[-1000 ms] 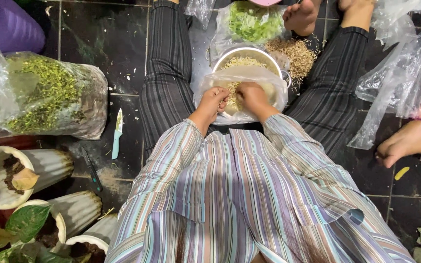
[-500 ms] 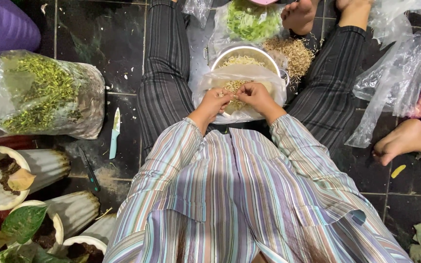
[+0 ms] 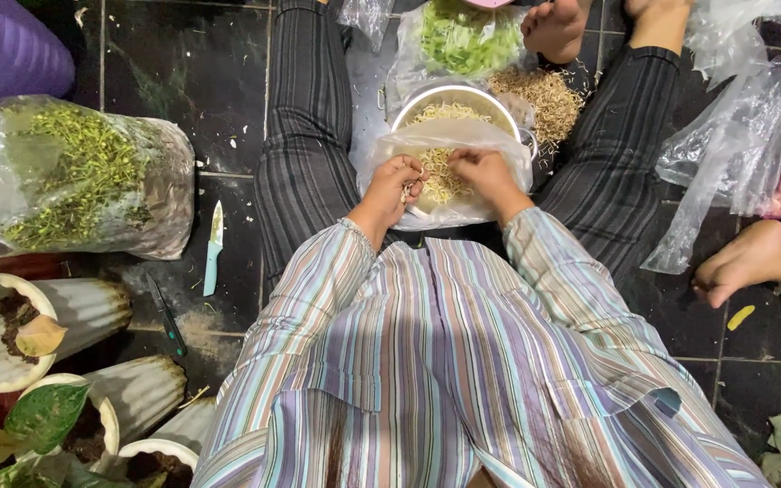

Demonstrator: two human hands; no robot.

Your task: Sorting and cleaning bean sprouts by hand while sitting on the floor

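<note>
I sit on a dark tiled floor with my legs spread. Between them lies a clear plastic bag of pale bean sprouts, in front of a metal bowl that also holds sprouts. My left hand pinches a few sprouts above the bag's mouth. My right hand rests in the bag, its fingers closed on sprouts. Both wrists come out of striped shirt sleeves.
A heap of brown trimmings and a bag of shredded green leaves lie beyond the bowl. A large bag of green stems, a small knife, white plant pots stand left. Another person's foot and loose plastic bags lie right.
Both hands have shifted slightly within the bag's mouth, and the left hand has lifted a few sprouts. The view has tilted a little.
</note>
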